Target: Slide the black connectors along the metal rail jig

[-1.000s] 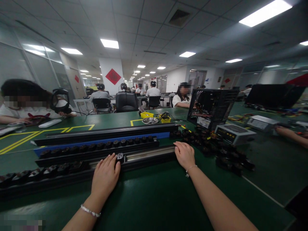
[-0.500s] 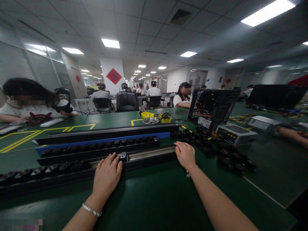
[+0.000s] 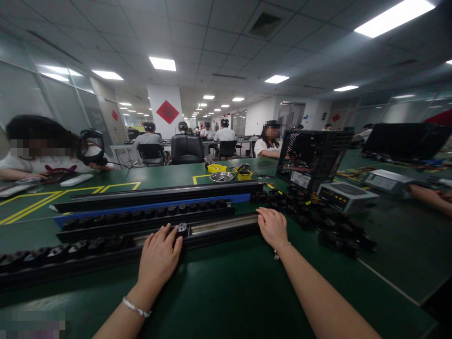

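Rail (image 3: 223, 227) from eight to five o'clock on desk (image 3: 226, 292), left hand (image 3: 160, 254) at seven, fingers laid over rail beside block (image 3: 181, 229), right hand (image 3: 273, 228) at five, fingers bent over rail's end, whether either grips cannot be told, parts (image 3: 337, 237) heaped at four

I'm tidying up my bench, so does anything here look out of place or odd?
Mainly the loose black parts to the right of your right hand: they lie jumbled, unlike the row in the near black rail. No spill or damage is evident.
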{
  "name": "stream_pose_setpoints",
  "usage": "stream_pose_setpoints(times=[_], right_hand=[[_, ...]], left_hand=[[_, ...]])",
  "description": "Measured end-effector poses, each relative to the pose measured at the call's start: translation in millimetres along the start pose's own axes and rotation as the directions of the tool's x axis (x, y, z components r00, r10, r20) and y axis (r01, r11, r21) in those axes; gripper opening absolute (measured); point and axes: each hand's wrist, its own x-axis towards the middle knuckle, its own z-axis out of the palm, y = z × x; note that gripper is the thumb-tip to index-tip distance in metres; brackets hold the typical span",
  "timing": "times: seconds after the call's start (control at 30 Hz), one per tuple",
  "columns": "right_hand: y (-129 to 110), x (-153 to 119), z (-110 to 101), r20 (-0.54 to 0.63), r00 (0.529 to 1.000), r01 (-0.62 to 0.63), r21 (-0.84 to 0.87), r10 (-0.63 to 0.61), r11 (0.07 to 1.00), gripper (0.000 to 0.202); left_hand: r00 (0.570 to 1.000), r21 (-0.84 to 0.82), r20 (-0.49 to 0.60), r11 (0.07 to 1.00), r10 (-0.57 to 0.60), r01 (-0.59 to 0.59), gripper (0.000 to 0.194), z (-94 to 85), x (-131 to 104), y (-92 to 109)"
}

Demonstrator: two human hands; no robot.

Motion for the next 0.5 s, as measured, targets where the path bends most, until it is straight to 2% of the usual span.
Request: stream_pose_setpoints(times=[0.2, 0.5], right_hand=[[-0.9, -0.4, 0.8, -0.010, 1.000, -0.007, -0.006, 0.007, 1.000, 0.036], [-1.3, -0.5, 0.8, 0.037, 0.999, -0.034, 0.004, 0.034, 0.999, 0.038]], left_hand=[[1.000, 0.028, -0.008, 1.000, 0.004, -0.004, 0.047, -1.2, -0.3, 4.3], [1.000, 0.003, 0.012, 1.000, -0.028, 0.028, 0.049, -5.4, -0.9, 7.9]])
